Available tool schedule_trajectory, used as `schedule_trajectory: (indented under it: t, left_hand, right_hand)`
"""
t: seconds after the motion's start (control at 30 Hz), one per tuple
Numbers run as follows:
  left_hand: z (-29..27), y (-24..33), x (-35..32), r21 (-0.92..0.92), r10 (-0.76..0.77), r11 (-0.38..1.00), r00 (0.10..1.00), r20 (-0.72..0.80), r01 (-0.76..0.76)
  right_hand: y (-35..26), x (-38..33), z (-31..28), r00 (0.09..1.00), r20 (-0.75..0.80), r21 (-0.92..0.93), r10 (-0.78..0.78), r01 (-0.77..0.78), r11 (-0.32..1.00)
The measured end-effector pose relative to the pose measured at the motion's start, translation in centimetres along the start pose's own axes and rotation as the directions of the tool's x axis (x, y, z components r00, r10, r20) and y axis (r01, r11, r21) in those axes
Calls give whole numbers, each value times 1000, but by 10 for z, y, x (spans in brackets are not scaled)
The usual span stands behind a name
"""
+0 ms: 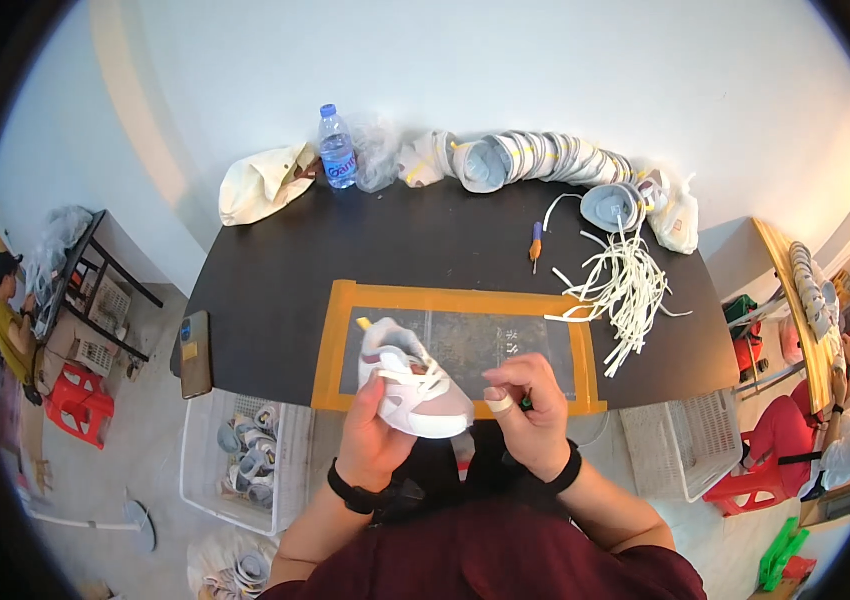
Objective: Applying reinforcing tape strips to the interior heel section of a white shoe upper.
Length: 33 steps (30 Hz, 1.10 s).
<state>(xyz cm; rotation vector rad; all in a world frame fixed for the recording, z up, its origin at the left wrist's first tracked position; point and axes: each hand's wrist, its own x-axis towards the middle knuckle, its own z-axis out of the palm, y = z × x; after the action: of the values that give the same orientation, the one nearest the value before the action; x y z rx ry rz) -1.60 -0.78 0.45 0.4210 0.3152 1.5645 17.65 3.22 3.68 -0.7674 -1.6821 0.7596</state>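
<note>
the small shoe, white and pale pink with a cream lace across its top, sits in my left hand just above the near edge of the bench, over the orange-bordered mat. my left hand grips it from below, fingers wrapped round its side and sole, toe pointing toward my right. my right hand is just beside the toe, fingers curled in and pinched together on something small and dark green that i cannot make out; a pale plaster wraps one finger. both wrists wear black bands.

farther back on the bench, to my right, a loose heap of white laces spreads out, with an orange-handled screwdriver near it. along the far edge lies a curved row of stacked shoes, a plastic water bottle and a cream cloth bag. a phone lies at the left edge of the bench. below it on the floor stands a white crate holding more shoes. another person in a yellow top is at the far left, and one in red trousers sits at the right.
</note>
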Motion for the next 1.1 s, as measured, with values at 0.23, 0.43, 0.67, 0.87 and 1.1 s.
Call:
schedule_trajectory:
  t: [0.23,0.43,0.67,0.87,1.1]
  left_hand:
    - [17,-8,1,68,-184,981,983,23,182]
    - [15,-4,-4,299,-155,941,988,-27,156]
    - [14,-5,3,193,-196,957,974,-111,214]
    - [7,4,16,172,-274,944,959,-72,282]
    - [-2,-1,22,183,-257,941,953,-159,284]
  right_hand:
    - [-17,13,14,983,172,-67,69,-58,996]
    - [-6,10,8,957,282,-40,75,-66,997]
    - [17,6,11,877,350,292,330,-436,851]
    - [15,13,11,814,355,372,461,-575,729]
    - [32,9,10,775,394,379,494,-627,681]
